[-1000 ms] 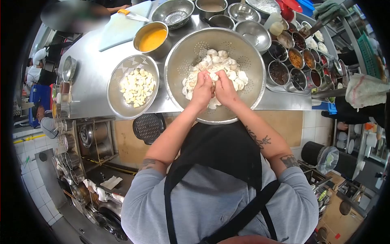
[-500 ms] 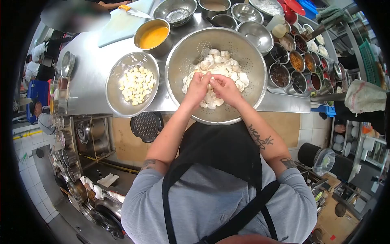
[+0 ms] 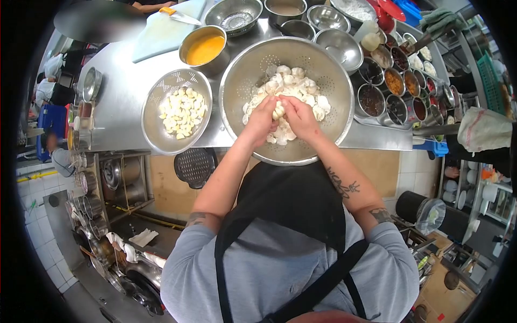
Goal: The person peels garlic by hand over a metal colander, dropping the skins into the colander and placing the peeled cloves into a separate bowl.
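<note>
Garlic bulb [image 3: 278, 111]: where is it held?

Between two hands, inside the rim of the large colander [image 3: 237, 81], above the heap of garlic [image 3: 291, 86] gathered there

How are the fingers set?

The thumbs and fingertips of the left hand [image 3: 262, 119] and the right hand [image 3: 299, 117] are pinched on the bulb, one hand from each side; the remaining fingers are only partly seen

Which hand is it nearer?

Neither can be singled out, since it is touched by both; it is kept right at the fingertips, and its long axis cannot be told, so much of it being covered

What is set around the large colander?

Just beside it on the left, a small colander [image 3: 153, 116] with peeled cloves [image 3: 183, 112] held in it; past its far left edge, a pot of orange liquid [image 3: 217, 62], then a knife [image 3: 180, 16] laid on a cutting board [image 3: 156, 40]; by its far right edge, a metal bowl [image 3: 336, 46]

And between the two colanders?

Both raised rims are met, with a narrow strip of countertop [image 3: 215, 134] between them
</note>
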The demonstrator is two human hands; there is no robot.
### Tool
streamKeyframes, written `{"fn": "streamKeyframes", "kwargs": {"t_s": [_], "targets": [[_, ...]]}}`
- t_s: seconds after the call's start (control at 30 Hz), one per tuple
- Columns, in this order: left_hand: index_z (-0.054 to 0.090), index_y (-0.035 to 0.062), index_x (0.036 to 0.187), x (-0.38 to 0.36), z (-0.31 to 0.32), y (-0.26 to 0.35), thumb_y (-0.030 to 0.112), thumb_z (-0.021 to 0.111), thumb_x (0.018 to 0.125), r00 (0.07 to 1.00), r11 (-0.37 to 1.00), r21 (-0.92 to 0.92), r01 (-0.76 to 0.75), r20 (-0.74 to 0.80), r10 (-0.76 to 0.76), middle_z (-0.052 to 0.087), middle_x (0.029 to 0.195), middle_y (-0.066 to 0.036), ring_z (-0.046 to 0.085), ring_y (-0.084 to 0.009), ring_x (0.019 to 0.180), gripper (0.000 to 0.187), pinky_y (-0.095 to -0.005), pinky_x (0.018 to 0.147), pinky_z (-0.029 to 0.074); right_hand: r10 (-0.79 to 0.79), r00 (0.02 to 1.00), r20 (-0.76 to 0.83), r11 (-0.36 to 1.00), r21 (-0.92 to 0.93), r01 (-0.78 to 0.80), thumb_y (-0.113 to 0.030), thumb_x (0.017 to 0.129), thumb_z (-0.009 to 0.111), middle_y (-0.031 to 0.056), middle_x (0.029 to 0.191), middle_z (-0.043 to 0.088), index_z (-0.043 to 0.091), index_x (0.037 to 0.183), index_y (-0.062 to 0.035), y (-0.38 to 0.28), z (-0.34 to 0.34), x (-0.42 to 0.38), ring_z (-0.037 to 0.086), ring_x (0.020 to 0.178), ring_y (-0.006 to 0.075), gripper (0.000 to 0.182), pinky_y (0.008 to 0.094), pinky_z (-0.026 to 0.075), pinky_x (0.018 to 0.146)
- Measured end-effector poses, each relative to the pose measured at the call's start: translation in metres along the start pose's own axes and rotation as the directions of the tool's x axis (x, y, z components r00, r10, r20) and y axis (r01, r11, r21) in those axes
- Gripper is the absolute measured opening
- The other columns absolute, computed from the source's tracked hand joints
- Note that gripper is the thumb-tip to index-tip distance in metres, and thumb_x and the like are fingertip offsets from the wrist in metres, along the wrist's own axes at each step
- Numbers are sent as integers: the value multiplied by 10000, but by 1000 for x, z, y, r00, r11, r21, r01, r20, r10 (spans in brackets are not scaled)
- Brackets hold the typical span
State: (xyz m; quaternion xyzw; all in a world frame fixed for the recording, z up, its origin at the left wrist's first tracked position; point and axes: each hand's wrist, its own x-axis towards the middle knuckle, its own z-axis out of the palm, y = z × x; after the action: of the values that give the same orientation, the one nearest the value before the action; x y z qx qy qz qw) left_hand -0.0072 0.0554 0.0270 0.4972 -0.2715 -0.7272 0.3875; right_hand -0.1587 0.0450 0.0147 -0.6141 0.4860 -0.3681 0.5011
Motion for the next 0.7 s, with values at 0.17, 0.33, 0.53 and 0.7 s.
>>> {"fn": "streamKeyframes", "kwargs": {"t_s": [0.17,0.33,0.53,0.7], "targets": [[559,159,1142,-1,0,4,396,425,1037,998,977,214,-7,-66,22,481,901,47,399,-70,705,292,-213,582,348,-18,999,42,1000,21,17,-244,993,554,159,976,714,626,1201,45,7,3,-1,651,830,150,363,293,513,751],[568,151,1157,5,-3,-3,392,452,1031,997,970,232,-70,-19,76,524,968,46,420,-60,706,296,-214,585,361,-2,1000,30,1000,-26,3,-224,994,551,135,948,712,633,1190,42,1,-1,2,640,774,153,340,292,510,746],[575,69,1142,5,-12,5,332,498,1026,979,975,-205,88,196,-48,604,881,-38,446,-82,577,298,-195,562,378,314,934,173,871,338,-356,-202,1000,545,99,864,688,642,1205,12,5,-12,5,621,716,127,312,267,516,597],[575,44,1072,1,-7,13,329,509,1017,991,954,-295,53,131,-14,579,794,-31,479,-86,602,298,-217,528,357,218,952,213,704,641,-305,-241,991,582,60,810,640,639,1146,23,-3,-12,5,572,619,97,311,239,468,469]]}}
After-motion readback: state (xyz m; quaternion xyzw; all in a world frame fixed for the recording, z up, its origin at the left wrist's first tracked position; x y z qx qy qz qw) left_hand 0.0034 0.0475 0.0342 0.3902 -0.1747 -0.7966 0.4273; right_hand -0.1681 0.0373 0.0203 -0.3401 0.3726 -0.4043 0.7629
